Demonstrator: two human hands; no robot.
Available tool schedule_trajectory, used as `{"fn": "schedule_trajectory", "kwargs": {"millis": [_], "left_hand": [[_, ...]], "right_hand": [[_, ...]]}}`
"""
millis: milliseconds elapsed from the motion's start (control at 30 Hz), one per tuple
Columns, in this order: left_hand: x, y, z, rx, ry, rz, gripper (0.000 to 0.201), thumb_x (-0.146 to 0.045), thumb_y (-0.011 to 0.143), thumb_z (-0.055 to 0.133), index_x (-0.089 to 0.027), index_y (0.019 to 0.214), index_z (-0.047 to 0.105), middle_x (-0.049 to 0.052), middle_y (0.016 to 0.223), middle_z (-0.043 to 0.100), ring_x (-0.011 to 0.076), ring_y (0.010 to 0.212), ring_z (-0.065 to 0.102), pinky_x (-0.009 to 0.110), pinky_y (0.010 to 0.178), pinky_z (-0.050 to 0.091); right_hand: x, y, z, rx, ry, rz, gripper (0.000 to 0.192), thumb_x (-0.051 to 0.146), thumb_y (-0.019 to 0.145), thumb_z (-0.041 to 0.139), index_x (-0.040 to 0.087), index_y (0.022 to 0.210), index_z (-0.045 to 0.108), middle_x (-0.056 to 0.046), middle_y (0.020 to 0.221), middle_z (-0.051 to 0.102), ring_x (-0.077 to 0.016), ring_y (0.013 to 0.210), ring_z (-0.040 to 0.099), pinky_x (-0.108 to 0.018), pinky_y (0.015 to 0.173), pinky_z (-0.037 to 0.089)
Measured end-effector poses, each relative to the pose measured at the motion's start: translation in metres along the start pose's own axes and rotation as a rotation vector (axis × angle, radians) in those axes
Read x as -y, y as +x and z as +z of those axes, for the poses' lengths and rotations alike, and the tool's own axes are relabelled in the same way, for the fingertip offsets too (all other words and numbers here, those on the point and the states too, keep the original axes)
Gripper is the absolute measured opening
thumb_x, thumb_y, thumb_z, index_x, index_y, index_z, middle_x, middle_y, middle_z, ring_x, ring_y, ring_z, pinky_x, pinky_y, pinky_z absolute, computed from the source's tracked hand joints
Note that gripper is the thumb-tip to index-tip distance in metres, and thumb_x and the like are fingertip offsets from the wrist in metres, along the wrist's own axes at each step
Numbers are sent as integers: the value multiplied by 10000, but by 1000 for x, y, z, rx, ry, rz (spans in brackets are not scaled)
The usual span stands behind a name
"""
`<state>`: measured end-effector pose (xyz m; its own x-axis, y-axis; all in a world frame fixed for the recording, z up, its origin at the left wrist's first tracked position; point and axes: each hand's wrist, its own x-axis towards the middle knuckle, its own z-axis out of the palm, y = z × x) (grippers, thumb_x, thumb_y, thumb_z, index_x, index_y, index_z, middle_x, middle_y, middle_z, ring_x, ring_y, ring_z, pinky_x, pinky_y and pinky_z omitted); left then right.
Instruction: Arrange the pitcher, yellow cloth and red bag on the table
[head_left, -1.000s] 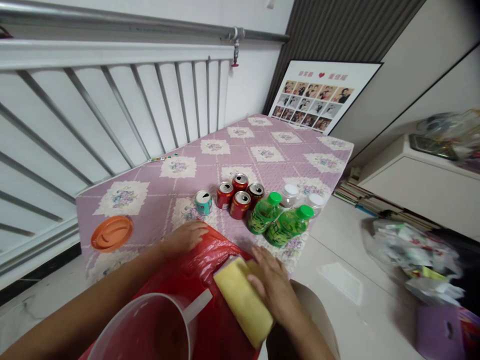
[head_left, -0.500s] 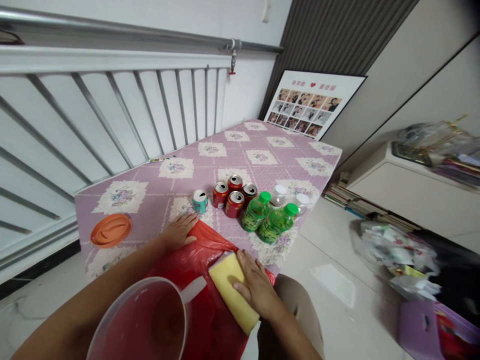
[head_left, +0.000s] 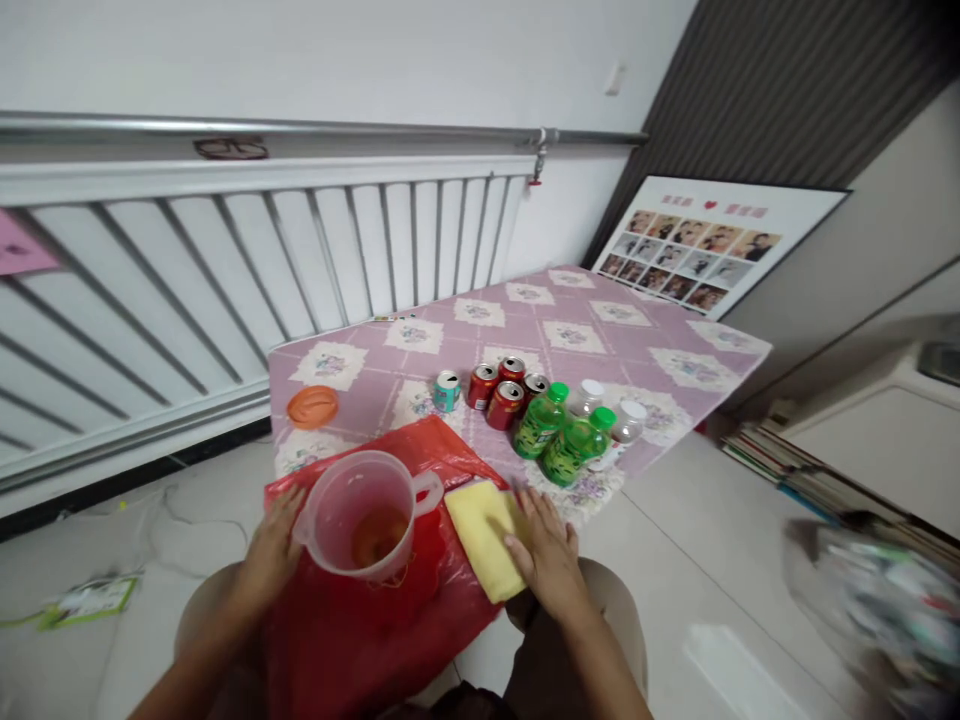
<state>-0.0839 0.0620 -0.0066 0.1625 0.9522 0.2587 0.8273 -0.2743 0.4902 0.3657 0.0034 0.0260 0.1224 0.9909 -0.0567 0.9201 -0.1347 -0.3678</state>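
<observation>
A red plastic sheet point(head_left: 322, 640) lies over the near end of the table and hangs toward my lap. On it stands a translucent plastic jug point(head_left: 341, 545) with brownish liquid at the bottom and its handle to the right. My left hand point(head_left: 276, 540) rests at the sheet's left edge, close beside the jug's spout, fingers stretched out. Right of the jug lies a folded yellow cloth point(head_left: 484, 540). My right hand point(head_left: 547, 550) lies flat over the cloth's right edge, fingers extended and slightly blurred.
Beyond the sheet stand a teal can point(head_left: 447, 393), several red cans point(head_left: 505, 406), two green bottles point(head_left: 570, 452) and two clear white-capped bottles point(head_left: 626, 425). An orange lid point(head_left: 313, 407) lies at left on the floral tablecloth point(head_left: 574, 337). A radiator point(head_left: 337, 240) runs behind.
My left hand has drawn back from the sheet's far edge to its left side, beside the jug. The right hand stays at the yellow cloth. The camera view has shifted, showing more of the jug.
</observation>
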Motion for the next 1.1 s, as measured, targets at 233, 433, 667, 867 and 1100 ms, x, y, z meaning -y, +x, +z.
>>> {"fn": "schedule_trajectory", "kwargs": {"millis": [233,433,667,867,1100], "left_hand": [[-49,-146,57,72,146,-298,672,-443,806,533,-262,1453,551,130,1591,432,427,1451,408,660,1061,471],[-30,-126,40,-33,54,-326,625,-527,789,515,-403,1398,584,23,1533,530,381,1406,491,552,1122,475],[-59,70,-47,-11,-28,-82,464,-394,890,476,-186,1262,660,142,1322,684,312,1252,625,504,1109,476],[-122,213,-7,431,67,-15,432,-230,815,585,-159,1228,687,136,1301,703,282,1192,661,370,1041,498],[-139,272,84,685,167,17,316,-368,829,682,-125,1027,722,159,1036,754,295,971,687,346,830,519]], "right_hand": [[26,6,16,90,-8,-55,613,457,947,491,208,1507,467,-160,1623,372,-351,1507,322,-685,1122,311],[23,65,-1,-115,191,-125,498,386,985,406,136,1374,592,-161,1387,640,-246,1290,585,-407,1107,425],[38,116,2,-134,161,-8,324,303,950,487,119,1086,717,-136,1075,758,-234,999,701,-317,903,507],[46,115,22,-176,89,98,289,280,918,587,105,1115,706,-170,1072,735,-280,1047,674,-350,935,480],[36,116,33,-199,62,106,280,282,937,579,141,1144,706,-132,1109,721,-278,1064,648,-355,978,469]]}}
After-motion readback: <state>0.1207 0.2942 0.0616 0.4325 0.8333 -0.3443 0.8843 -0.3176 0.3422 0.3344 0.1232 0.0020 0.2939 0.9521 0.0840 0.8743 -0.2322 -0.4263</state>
